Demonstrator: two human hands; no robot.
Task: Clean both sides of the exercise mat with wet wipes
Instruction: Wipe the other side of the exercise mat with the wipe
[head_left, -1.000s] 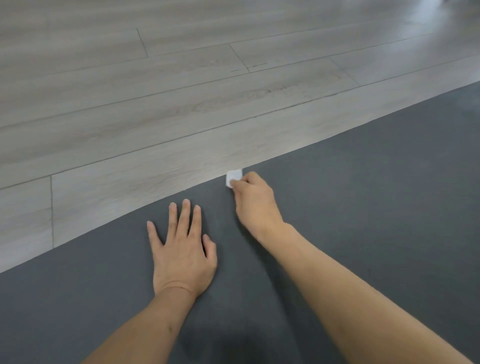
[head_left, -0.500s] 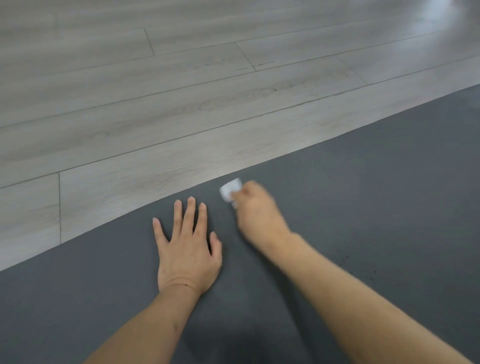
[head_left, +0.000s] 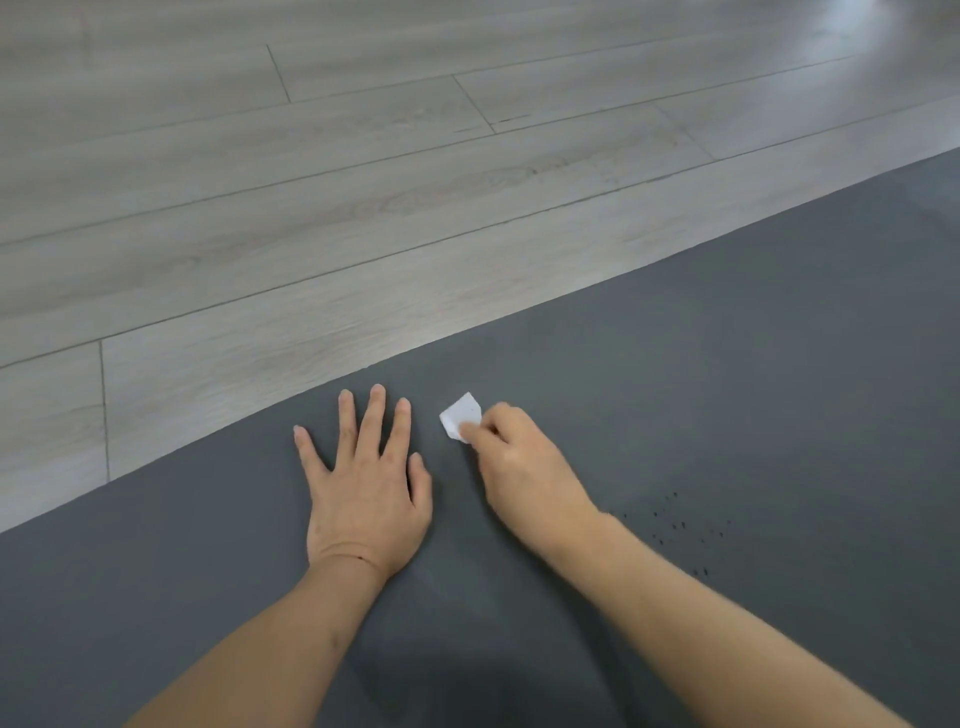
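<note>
A dark grey exercise mat (head_left: 727, 374) lies flat on the floor and fills the lower right of the view. My left hand (head_left: 363, 483) rests flat on it with fingers spread, a little inside the mat's far edge. Just to its right, my right hand (head_left: 519, 467) pinches a small folded white wet wipe (head_left: 460, 414) and holds it against the mat. Only a corner of the wipe shows past my fingers. A cluster of small dark specks (head_left: 680, 525) sits on the mat to the right of my right wrist.
Light grey wood-plank floor (head_left: 363, 182) spreads beyond the mat's far edge, which runs diagonally from lower left to upper right. A bright reflection lies on the floor at the top right (head_left: 831, 41).
My right hand has drawn the wipe back from the mat's far edge toward me. My left hand stays flat on the mat.
</note>
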